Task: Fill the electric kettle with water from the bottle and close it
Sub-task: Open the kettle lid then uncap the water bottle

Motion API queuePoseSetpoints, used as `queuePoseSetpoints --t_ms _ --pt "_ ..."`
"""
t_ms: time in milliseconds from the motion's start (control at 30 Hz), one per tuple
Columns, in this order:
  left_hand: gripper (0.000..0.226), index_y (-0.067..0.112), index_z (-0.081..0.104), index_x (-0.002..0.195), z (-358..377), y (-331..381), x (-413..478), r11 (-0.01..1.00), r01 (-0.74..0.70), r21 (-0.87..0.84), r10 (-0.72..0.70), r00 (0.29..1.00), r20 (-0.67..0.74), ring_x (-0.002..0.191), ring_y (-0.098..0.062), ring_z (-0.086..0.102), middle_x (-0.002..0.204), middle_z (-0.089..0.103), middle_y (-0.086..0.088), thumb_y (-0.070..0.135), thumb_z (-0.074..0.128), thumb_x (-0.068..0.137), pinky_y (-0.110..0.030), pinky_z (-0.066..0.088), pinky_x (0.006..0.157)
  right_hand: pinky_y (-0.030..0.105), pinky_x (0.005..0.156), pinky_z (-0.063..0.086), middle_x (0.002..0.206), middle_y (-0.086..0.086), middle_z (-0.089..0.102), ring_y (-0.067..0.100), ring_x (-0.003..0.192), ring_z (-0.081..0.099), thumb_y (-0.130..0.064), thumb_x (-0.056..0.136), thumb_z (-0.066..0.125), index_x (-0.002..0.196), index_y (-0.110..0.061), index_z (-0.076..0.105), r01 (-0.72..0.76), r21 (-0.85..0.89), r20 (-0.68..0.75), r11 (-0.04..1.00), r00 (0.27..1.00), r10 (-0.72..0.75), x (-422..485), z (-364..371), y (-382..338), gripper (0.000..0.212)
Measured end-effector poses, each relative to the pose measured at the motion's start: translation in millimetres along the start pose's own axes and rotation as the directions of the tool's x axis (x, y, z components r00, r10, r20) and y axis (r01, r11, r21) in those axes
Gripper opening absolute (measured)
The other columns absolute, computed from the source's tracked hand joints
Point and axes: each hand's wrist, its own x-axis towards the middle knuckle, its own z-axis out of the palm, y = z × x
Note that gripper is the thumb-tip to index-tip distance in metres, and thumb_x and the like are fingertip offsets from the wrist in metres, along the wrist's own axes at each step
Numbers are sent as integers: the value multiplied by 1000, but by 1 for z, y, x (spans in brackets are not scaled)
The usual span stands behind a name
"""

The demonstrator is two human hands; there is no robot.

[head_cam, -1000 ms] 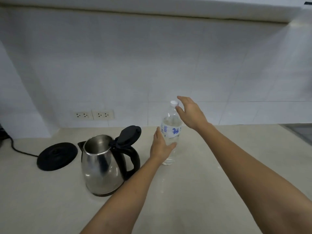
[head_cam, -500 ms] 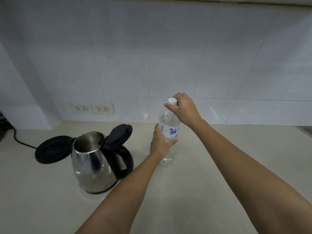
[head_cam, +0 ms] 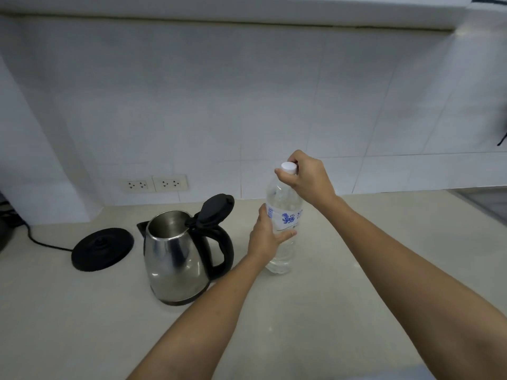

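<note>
1. Head view: clear plastic bottle (head_cam: pixel 282 215) upright on the pale tabletop (head_cam: pixel 315 311), right of centre, holding clear water, with a white label printed in blue around its middle.
2. Left hand (head_cam: pixel 264 237) wrapped around the bottle's lower middle from the left, thumb across the front just under the label, fingers hidden behind.
3. Right hand (head_cam: pixel 307 176) up at the bottle's top, thumb and fingers pinched on the white cap (head_cam: pixel 286 168); cap seated on the neck.
4. Steel kettle (head_cam: pixel 175 256) standing on the tabletop just left of the bottle, apart from it, black handle (head_cam: pixel 222 248) turned toward the bottle and the left forearm.
5. Kettle's black lid (head_cam: pixel 215 208) hinged up and tilted back over the handle, mouth open; inside too dim to tell any water level.
6. Round black base (head_cam: pixel 102 248) flat on the tabletop just left of the kettle, kettle not on it, black cord (head_cam: pixel 41 241) running from it off to the left edge.
7. Two white wall sockets (head_cam: pixel 154 184) side by side low on the tiled wall behind the kettle.
8. Dark thing at the far left edge, cut off, not identifiable.
</note>
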Motion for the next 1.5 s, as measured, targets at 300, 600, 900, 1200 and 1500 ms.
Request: queuePoseSetpoints --t_ms 300,600,900,1200,1500 --pt "79 21 33 135 -70 -10 -105 994 -62 -87 77 979 186 110 -15 60 121 62 7 31 81 73 -32 48 95 31 60 45 78 3 60 19 70 55 -37 82 68 89 -8 56 -68 -32 -101 997 993 64 -96 5 -85 32" --pt "88 20 33 138 -180 -45 -174 998 -54 -21 56 991 120 113 -11 58 121 61 9 26 86 68 -11 43 82 32 57 50 68 -5 60 18 69 63 -35 77 73 85 -8 58 -48 97 -14 994 999 49 -139 71 -181 32" --pt "83 19 33 139 -285 -90 -215 994 89 66 -83 993 -89 113 -17 59 128 61 2 28 83 72 -30 49 91 37 62 52 79 7 64 24 75 63 -38 79 72 85 -9 55 109 167 153 980 979 -135 -149 155 -269 34" --pt "81 19 34 135 -327 -117 -237 981 173 85 -145 952 -270 109 -19 60 124 62 2 35 82 72 -26 47 82 30 59 42 69 -5 54 14 65 51 -40 79 72 86 -11 58 130 220 240 967 954 -182 -153 207 -312 33" --pt "94 24 34 134 -290 -115 -234 959 257 -117 -281 823 -494 100 -16 58 110 59 7 27 90 58 -25 46 84 30 55 37 56 5 46 21 55 46 -50 82 64 60 -9 44 151 -1 413 989 900 -137 -128 188 -323 50"
